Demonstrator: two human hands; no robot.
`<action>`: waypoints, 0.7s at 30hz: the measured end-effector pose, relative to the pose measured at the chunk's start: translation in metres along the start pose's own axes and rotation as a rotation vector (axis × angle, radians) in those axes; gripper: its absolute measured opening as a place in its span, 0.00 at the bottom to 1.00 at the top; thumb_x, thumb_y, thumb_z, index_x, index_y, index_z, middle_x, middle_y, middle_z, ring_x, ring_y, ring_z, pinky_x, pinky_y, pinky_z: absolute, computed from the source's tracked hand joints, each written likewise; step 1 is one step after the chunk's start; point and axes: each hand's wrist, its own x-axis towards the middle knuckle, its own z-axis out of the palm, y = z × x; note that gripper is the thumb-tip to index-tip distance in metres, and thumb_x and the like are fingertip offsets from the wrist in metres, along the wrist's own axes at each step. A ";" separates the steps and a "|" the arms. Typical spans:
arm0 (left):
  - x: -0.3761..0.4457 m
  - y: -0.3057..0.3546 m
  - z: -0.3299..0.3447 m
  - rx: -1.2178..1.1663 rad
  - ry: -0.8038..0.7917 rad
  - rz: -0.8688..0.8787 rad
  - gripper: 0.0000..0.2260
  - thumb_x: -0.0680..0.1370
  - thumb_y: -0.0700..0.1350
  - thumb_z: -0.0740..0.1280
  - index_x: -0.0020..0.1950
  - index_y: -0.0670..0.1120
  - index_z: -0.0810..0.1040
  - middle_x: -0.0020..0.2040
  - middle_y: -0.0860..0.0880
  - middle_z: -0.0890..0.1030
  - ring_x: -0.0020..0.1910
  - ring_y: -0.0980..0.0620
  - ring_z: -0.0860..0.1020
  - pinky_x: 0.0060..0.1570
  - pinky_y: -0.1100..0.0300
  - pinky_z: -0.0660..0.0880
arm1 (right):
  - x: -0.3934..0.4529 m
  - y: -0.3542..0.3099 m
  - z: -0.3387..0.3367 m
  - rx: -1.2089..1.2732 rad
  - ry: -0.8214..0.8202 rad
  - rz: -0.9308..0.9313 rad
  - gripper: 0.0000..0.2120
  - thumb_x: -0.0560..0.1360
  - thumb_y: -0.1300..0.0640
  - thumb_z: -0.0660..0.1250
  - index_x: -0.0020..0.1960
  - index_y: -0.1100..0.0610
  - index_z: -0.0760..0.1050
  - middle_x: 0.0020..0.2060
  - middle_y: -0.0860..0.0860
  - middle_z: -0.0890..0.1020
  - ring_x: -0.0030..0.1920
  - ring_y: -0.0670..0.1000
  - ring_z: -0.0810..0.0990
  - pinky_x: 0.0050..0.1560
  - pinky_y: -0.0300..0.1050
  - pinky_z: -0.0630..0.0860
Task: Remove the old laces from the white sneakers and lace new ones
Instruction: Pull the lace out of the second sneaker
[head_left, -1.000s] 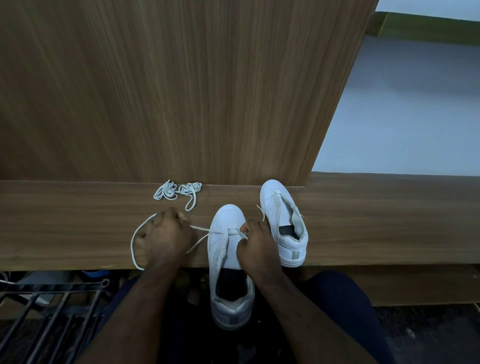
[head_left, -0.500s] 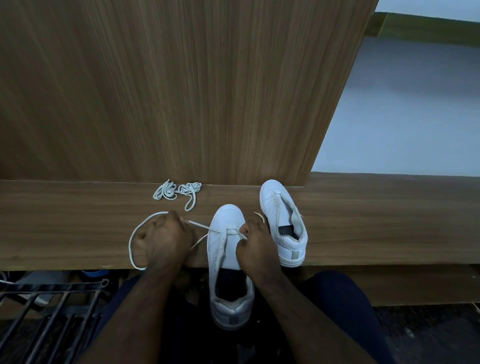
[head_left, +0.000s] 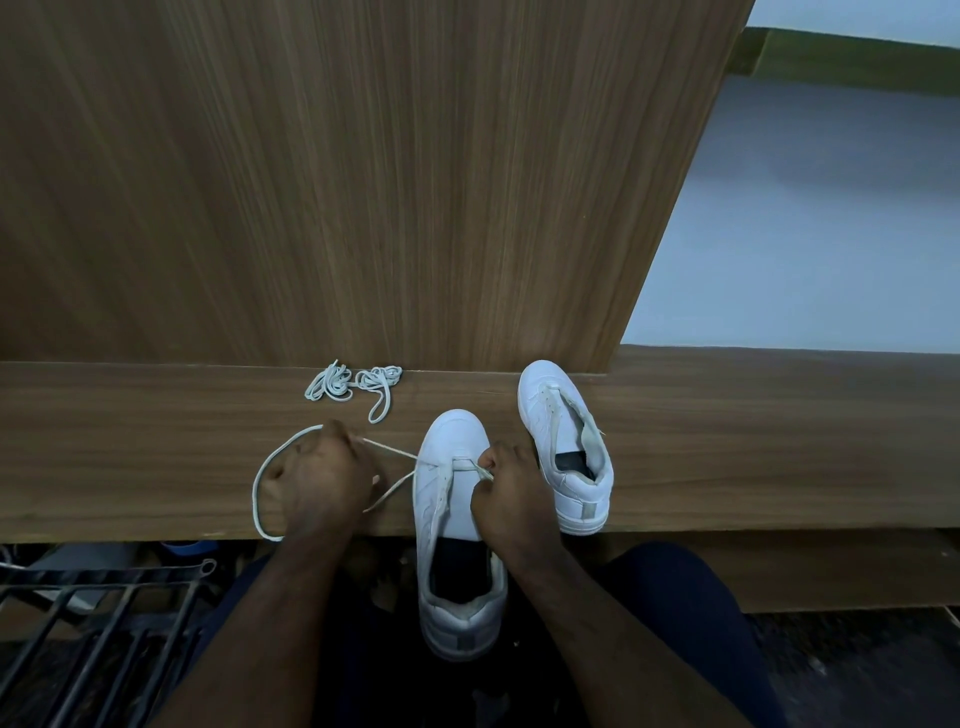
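Observation:
A white sneaker (head_left: 451, 519) lies toe-away over the front edge of the wooden ledge (head_left: 156, 467), its heel toward my lap. A white lace (head_left: 258, 483) is threaded through its front eyelets and loops off to the left. My left hand (head_left: 324, 478) grips that lace just left of the shoe. My right hand (head_left: 506, 493) pinches the lace's other end at the shoe's right eyelets. The second white sneaker (head_left: 566, 447) stands unlaced to the right, touching my right hand. Two bundled laces (head_left: 353, 387) lie behind my left hand.
An upright wooden panel (head_left: 363, 182) rises directly behind the ledge. A black metal rack (head_left: 88, 623) stands low at the left beside my knee. A pale wall (head_left: 805, 234) fills the right background.
My left hand has drawn the lace a little farther left and away, and the loop on the ledge has widened. My right hand and both sneakers stay put.

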 end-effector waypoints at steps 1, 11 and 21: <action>0.001 -0.001 0.001 -0.033 0.000 0.006 0.09 0.79 0.51 0.57 0.52 0.50 0.75 0.53 0.46 0.81 0.56 0.41 0.77 0.59 0.44 0.71 | 0.000 0.000 0.000 -0.003 -0.003 0.001 0.14 0.70 0.65 0.62 0.54 0.56 0.77 0.53 0.52 0.77 0.53 0.54 0.78 0.52 0.49 0.77; -0.032 0.033 0.021 -0.059 -0.179 0.353 0.06 0.78 0.51 0.65 0.52 0.58 0.79 0.58 0.59 0.78 0.66 0.54 0.69 0.67 0.49 0.59 | 0.001 0.001 0.000 0.010 -0.012 0.007 0.13 0.71 0.66 0.63 0.54 0.56 0.77 0.55 0.52 0.78 0.53 0.54 0.78 0.52 0.46 0.76; -0.011 0.010 0.001 -0.023 0.020 0.053 0.11 0.77 0.50 0.62 0.58 0.50 0.76 0.61 0.48 0.77 0.61 0.41 0.72 0.62 0.43 0.65 | 0.001 0.002 0.002 0.025 0.012 0.004 0.13 0.70 0.66 0.63 0.53 0.56 0.77 0.53 0.51 0.78 0.53 0.53 0.79 0.52 0.49 0.77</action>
